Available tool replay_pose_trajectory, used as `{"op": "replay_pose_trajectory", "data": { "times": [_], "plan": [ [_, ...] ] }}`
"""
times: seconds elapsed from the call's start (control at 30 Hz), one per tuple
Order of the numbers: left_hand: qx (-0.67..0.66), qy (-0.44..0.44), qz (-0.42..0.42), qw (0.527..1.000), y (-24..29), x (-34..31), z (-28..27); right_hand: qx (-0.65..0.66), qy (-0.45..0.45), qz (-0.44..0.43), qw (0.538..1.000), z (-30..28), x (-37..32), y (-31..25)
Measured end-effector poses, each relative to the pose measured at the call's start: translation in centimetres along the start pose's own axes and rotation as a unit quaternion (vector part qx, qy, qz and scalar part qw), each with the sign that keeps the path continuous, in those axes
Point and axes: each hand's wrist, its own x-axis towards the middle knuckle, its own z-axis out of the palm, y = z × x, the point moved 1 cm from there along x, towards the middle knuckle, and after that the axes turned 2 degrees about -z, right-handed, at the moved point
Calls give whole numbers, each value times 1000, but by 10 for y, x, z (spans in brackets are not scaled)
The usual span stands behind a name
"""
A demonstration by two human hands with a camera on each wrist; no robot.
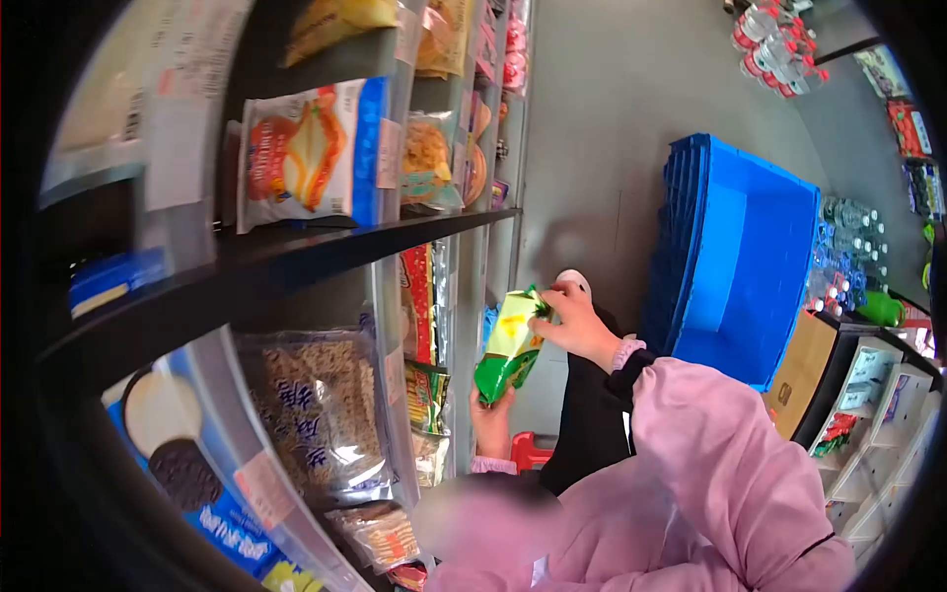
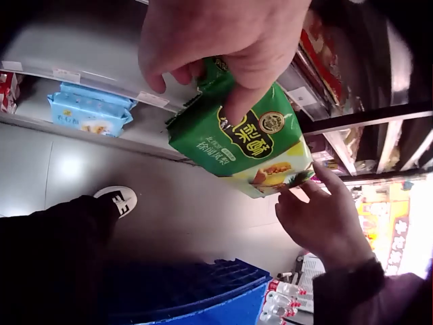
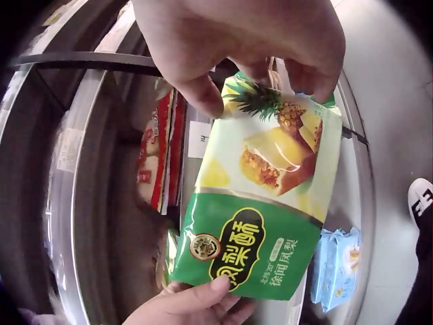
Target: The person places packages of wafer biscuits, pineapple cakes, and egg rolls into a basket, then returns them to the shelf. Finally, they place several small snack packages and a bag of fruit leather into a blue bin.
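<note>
Between my two hands is a green and pale-yellow bag of pineapple cakes (image 3: 264,203), held in front of the lower shelves. Its printed face, with a pineapple and filled pastry, shows in the right wrist view. My left hand (image 2: 223,40) grips the green end, thumb across the front beside the black label. At the pale end, the fingers and thumb of my right hand (image 3: 250,40) pinch the bag's edge. Seen from the head, the right hand (image 1: 582,324) is at the far end of the bag and the left hand (image 1: 491,426) at the near end.
Snack shelves (image 1: 296,261) line the left side, with a bag of oat-like pieces (image 1: 321,419) low down. Blue packs (image 2: 91,112) lie on a bottom shelf. A blue crate (image 1: 702,247) stands on the floor at right, near bottled drinks (image 1: 850,232).
</note>
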Motion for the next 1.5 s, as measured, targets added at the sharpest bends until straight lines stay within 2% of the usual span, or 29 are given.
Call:
{"op": "replay_pose_trajectory", "data": {
  "times": [0.07, 0.1, 0.2, 0.23, 0.33, 0.47, 0.57, 0.7, 0.8, 0.93, 1.07, 1.17, 1.27, 1.3, 1.43, 1.5],
  "plan": [
    [-14, -1, -2, 1000, -4, 15, 0, -35, -4, 26, 999, 4, 7, 0],
    [-25, -1, 0, 1000, -1, 24, 3, 6, -8, -3, 1000, 11, 17, 2],
    [-54, -17, 21, 998, 11, 41, 10, 69, -9, -15, 997, 26, 33, 3],
    [-115, -19, -13, 993, 15, 43, 12, 72, -11, -23, 997, 30, 40, 3],
    [-164, -58, -28, 984, 26, 52, 13, 82, -14, -52, 995, 37, 60, -3],
    [-246, -54, -43, 967, 20, 62, 18, 89, -38, -65, 993, 50, 81, -13],
    [-282, -3, -68, 957, 20, 74, 24, 86, -46, -90, 991, 59, 94, -11],
    [-281, 31, -61, 957, 17, 99, 25, 105, -45, -102, 988, 72, 113, -2],
    [-258, 46, -38, 964, 16, 108, 29, 113, -22, -63, 991, 77, 126, 10],
    [-239, -5, -29, 971, 23, 107, 34, 82, 6, -74, 994, 74, 133, 21],
    [-231, 37, -30, 972, 24, 114, 36, 51, -12, -53, 997, 71, 130, 25],
    [-232, 65, -35, 970, 23, 126, 35, 57, 44, -82, 994, 82, 137, 20],
    [-266, 74, -46, 960, 25, 128, 39, 73, 9, -37, 997, 92, 149, 18],
    [-267, 86, -55, 958, 30, 126, 45, 73, 19, -35, 997, 92, 149, 17],
    [-282, 90, -29, 955, 12, 132, 44, 88, -41, -35, 995, 88, 145, 29],
    [-274, 87, -32, 957, 7, 132, 40, 184, -36, -41, 981, 80, 135, 32]
  ]
}}
